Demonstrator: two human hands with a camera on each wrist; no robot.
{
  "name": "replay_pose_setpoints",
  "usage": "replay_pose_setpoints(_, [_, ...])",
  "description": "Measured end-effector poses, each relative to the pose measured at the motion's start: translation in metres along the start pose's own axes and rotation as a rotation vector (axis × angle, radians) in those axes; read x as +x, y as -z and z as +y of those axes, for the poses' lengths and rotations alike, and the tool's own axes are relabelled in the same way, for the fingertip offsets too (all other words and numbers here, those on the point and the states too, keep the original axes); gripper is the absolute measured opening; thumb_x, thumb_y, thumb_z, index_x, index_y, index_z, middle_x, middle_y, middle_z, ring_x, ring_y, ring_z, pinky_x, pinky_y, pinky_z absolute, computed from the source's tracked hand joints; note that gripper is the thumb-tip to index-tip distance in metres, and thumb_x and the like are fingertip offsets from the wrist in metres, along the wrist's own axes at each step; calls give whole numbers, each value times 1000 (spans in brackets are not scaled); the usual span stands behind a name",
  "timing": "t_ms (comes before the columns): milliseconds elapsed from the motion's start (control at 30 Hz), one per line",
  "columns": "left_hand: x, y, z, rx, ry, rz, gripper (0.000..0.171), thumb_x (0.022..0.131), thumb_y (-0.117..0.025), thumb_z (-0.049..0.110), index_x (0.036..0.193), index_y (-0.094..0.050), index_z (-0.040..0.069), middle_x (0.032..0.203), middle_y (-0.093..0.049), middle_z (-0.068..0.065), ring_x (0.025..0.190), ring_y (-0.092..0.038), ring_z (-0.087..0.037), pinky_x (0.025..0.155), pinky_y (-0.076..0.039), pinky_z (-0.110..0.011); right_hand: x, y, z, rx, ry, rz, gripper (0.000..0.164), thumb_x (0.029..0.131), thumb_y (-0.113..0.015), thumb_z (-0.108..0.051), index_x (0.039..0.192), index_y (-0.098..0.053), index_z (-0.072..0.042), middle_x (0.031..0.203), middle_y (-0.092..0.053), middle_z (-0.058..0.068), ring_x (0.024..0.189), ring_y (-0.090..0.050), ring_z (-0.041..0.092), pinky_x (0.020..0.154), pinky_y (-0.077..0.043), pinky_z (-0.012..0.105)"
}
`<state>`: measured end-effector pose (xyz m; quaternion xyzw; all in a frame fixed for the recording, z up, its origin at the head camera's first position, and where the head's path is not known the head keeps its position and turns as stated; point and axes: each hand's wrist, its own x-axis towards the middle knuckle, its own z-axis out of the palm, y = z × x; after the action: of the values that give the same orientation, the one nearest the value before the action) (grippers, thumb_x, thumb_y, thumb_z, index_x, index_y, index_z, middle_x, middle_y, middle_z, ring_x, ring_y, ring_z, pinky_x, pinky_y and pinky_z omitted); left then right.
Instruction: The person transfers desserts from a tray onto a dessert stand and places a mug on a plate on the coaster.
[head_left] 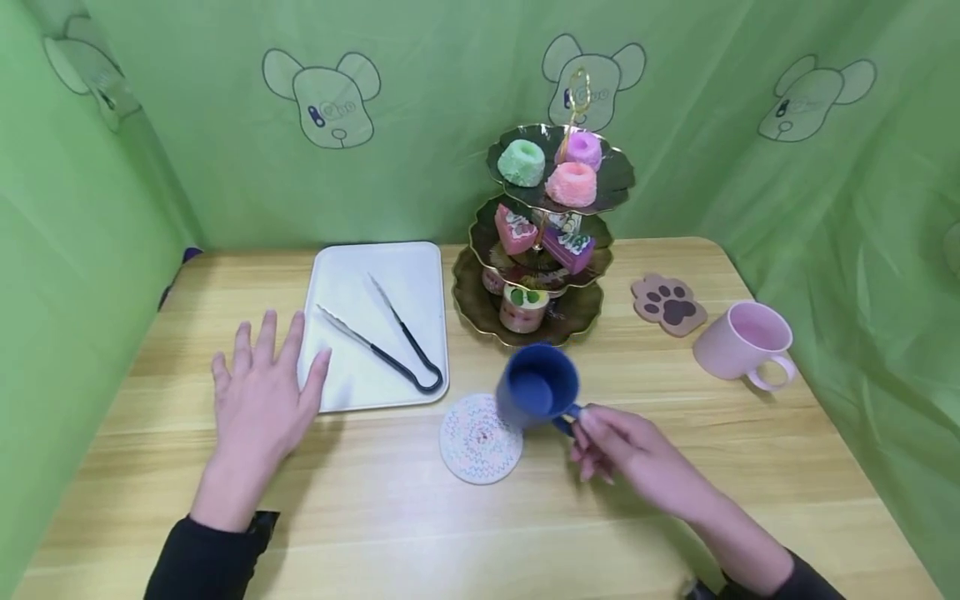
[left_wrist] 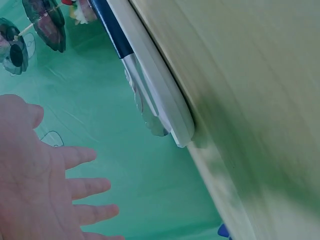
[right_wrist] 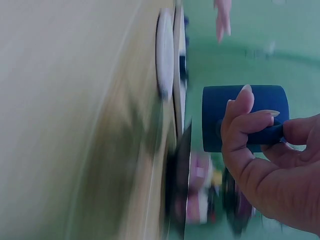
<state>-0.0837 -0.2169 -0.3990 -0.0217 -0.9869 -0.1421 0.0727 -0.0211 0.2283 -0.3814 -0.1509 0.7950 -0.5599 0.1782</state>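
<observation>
By its handle, my right hand [head_left: 630, 454] holds a dark blue mug [head_left: 537, 385], upright and raised off the table, as the right wrist view [right_wrist: 245, 117] confirms. Below and to the left of the mug lies a round patterned coaster [head_left: 480, 450]. My left hand [head_left: 262, 392] is spread with straight fingers beside the left edge of a white tray [head_left: 337, 387], the thumb over its rim, and holds nothing. On the tray rest metal tongs with black handles [head_left: 397, 364], their arms apart.
A three-tier stand [head_left: 480, 321] with small cakes stands at the back, just behind the mug. To the right are a brown paw-shaped coaster [head_left: 670, 304] and a pink mug [head_left: 731, 346]. Green cloth [head_left: 442, 100] hangs around the table's back and sides.
</observation>
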Motion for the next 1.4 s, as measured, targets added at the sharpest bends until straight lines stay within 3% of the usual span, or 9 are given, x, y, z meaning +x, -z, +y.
replay_pose_setpoints(167, [-1, -4, -2, 14, 4, -24, 75, 110, -28, 62, 169, -23, 15, 172, -15, -27, 155, -9, -59, 117, -7, -87, 16, -24, -4, -48, -60, -69, 38, 116, -45, -29, 96, -63, -3, 92, -70, 18, 76, -70, 27, 59, -58, 30])
replay_pose_setpoints(367, [-5, -3, -4, 26, 23, -33, 78, 110, -27, 64, 169, -22, 14, 172, -14, -28, 154, -10, -60, 117, -7, -87, 25, -37, 2, -42, -96, -101, 41, 115, -45, -33, 92, -61, -4, 92, -70, 16, 74, -69, 34, 56, -57, 30])
replay_pose_setpoints(800, [-5, -2, -7, 3, 50, -34, 80, 109, -26, 65, 169, -23, 13, 171, -15, -29, 154, -9, -61, 117, -7, -87, 27, -40, 11, -21, -90, -134, 40, 115, -45, -32, 93, -61, -4, 91, -69, 15, 72, -70, 31, 54, -57, 30])
replay_pose_setpoints(967, [-3, -1, -7, 14, 55, -38, 81, 109, -25, 66, 169, -23, 11, 171, -15, -30, 153, -10, -61, 117, -8, -86, 28, -34, 9, -67, -75, -156, 37, 116, -45, -32, 99, -66, -6, 93, -71, 12, 73, -72, 27, 58, -60, 33])
replay_pose_setpoints(1067, [-3, 1, -7, 21, 57, -42, 81, 109, -25, 66, 168, -23, 10, 171, -15, -31, 153, -11, -61, 117, -9, -86, 30, -21, 4, -149, -76, -137, 40, 116, -40, -34, 107, -67, -6, 95, -72, 9, 72, -72, 24, 63, -63, 34])
replay_pose_setpoints(1200, [-3, 2, -6, 13, 60, -40, 82, 109, -25, 66, 168, -22, 9, 171, -13, -31, 154, -9, -61, 117, -9, -86, 43, 22, 0, -386, -120, 3, 47, 117, -36, -39, 117, -64, -2, 93, -72, 10, 75, -69, 23, 67, -63, 37])
replay_pose_setpoints(1333, [-2, 3, -5, 7, 61, -28, 82, 109, -27, 65, 167, -24, 7, 171, -13, -32, 154, -9, -61, 116, -10, -87, 70, 80, 8, -647, -219, 126, 47, 115, -40, -38, 131, -57, 2, 113, -67, 24, 100, -66, 39, 83, -61, 55])
replay_pose_setpoints(1400, [-2, 3, -3, 4, 57, -24, 82, 109, -28, 65, 167, -26, 6, 170, -13, -32, 154, -10, -61, 115, -11, -88, 84, 106, 15, -721, -285, 144, 50, 115, -40, -36, 140, -48, 7, 133, -54, 37, 121, -55, 54, 99, -52, 70])
